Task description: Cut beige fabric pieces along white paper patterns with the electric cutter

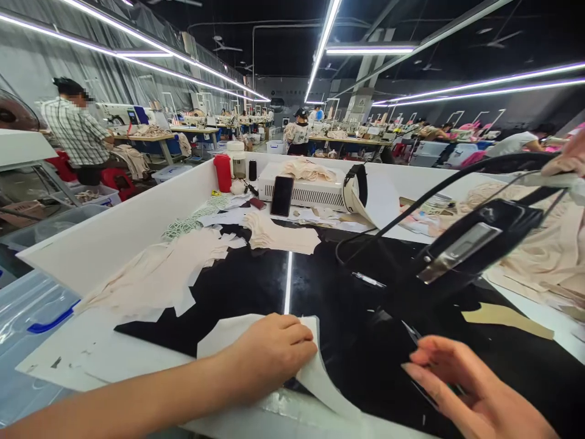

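Observation:
My left hand (pixel 278 347) rests on a pale cut fabric piece (pixel 228 332) at the table's near edge, its fingers curled over the fabric's right part. The piece lies partly on the black work surface (pixel 356 347) and hangs toward the front edge. To the right, my right hand (pixel 470 384) is raised above the black surface, with thumb and forefinger close together. A small pointed metal tool (pixel 411 331) sticks out from its fingers; its exact kind is mostly hidden by the hand.
Fabric stacks (pixel 283 235) lie behind, with more cloth (pixel 150 274) at left. A phone (pixel 281 196) leans on a white vented box (pixel 304 194). A black object with a silver plate (pixel 475 244) and cable looms right, near another person's hand (pixel 569 160). A pen (pixel 368 280) lies mid-table.

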A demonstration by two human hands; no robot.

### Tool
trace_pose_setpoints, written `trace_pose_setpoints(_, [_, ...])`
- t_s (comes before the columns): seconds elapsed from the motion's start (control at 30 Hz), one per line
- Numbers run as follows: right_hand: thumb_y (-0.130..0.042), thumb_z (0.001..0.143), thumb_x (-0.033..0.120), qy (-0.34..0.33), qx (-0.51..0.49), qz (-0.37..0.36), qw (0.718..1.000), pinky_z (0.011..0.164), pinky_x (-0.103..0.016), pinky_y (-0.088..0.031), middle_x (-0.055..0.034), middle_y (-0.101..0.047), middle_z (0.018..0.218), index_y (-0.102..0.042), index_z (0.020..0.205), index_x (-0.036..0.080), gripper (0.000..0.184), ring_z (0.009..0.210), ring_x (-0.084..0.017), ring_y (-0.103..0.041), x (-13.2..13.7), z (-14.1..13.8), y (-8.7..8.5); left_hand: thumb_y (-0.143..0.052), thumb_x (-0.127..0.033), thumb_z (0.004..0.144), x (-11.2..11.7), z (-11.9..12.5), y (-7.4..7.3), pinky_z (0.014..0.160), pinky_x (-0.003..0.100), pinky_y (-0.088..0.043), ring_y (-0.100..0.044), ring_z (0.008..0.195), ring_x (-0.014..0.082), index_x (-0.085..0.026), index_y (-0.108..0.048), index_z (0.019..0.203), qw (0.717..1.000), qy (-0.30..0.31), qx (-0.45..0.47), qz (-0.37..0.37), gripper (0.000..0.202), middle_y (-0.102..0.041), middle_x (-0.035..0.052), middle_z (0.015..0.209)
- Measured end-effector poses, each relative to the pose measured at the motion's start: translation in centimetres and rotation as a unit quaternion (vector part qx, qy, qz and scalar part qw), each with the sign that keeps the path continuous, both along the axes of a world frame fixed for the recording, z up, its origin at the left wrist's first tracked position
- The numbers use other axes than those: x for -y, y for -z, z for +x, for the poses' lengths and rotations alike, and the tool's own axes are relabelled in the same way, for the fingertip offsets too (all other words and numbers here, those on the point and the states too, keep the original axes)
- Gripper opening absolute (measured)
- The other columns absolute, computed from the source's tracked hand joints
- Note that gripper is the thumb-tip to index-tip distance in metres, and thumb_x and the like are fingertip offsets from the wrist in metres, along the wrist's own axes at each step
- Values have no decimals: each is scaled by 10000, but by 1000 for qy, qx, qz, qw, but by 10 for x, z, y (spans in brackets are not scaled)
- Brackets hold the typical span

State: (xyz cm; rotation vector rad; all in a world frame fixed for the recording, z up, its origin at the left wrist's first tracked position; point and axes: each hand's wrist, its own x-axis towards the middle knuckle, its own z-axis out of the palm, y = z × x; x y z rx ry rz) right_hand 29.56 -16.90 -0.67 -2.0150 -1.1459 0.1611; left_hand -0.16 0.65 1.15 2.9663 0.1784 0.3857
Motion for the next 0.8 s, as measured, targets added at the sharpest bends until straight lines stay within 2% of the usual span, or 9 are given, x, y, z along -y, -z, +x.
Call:
trace_pose_setpoints(0.07, [-823,714,760,-1,-60,52,997,675,-361,-724,-87,-832,1158,-686,1317,326,755,994,-335,-839,-11,11,-9,-575,-80,1065,1,3,0,903,328,-544,-684,1089,233,-167,-664,1175,1000,7,7,7,166,-738,97,1166])
trace_pose_setpoints(0.13, [-881,688,720,-27,-112,125,985,900,-474,-721,-109,-761,1358,-560,1519,368,958,1149,-365,-798,-29,10,-26,-564,-87,1075,2,6,0,927,324,-545,-686,1127,234,-159,-669,1191,1000,10,22,15,172,-743,106,1200])
trace_pose_setpoints(0.27, [-906,688,775,-119,-179,275,937,1064,-529,-642,-78,-715,1372,-515,1567,478,1006,1261,-366,-723,-69,-17,-65,-520,-159,1138,3,12,-2,956,322,-543,-695,1169,224,-146,-675,1228,998,6,46,35,180,-752,101,1286])
trace_pose_setpoints(0.3, [-910,706,759,-147,-195,297,923,1049,-517,-642,-75,-708,1377,-534,1546,480,962,1280,-361,-711,-78,-26,-73,-526,-186,1147,4,14,-2,948,324,-546,-700,1171,225,-145,-675,1237,998,1,45,42,179,-755,99,1292])
trace_pose_setpoints(0.33, [-944,683,725,-154,-196,340,907,955,-486,-672,-67,-726,1320,-591,1485,459,915,1184,-346,-753,-87,-35,-79,-539,-212,1151,4,15,-1,937,327,-549,-704,1171,227,-146,-676,1241,998,-5,41,49,177,-758,98,1292])
trace_pose_setpoints(0.43, [-951,777,581,-145,-205,363,897,856,-415,-671,-29,-767,1173,-676,1260,358,598,962,-250,-787,-107,-58,-86,-584,-252,1141,5,17,4,910,331,-557,-714,1170,235,-147,-686,1226,997,-18,30,67,169,-765,100,1285])
trace_pose_setpoints(0.53, [-916,858,463,-142,-211,369,894,775,-374,-650,4,-763,1030,-663,1101,290,391,805,-186,-736,-118,-75,-85,-574,-253,1143,6,18,12,872,335,-564,-722,1147,239,-132,-694,1207,995,-20,42,87,183,-770,103,1272])
trace_pose_setpoints(0.67, [-938,845,322,-172,-238,407,865,710,-363,-634,38,-727,949,-622,1146,302,437,709,-159,-693,-126,-94,-81,-541,-236,1155,9,17,18,828,332,-562,-729,1088,222,-117,-706,1195,990,-28,74,114,207,-780,95,1252])
trace_pose_setpoints(0.8, [-932,851,373,-182,-251,436,845,623,-340,-619,54,-693,918,-595,1245,322,521,656,-145,-666,-133,-102,-74,-526,-224,1160,13,17,21,812,320,-562,-732,1056,207,-108,-725,1186,984,-38,115,133,231,-793,87,1239])
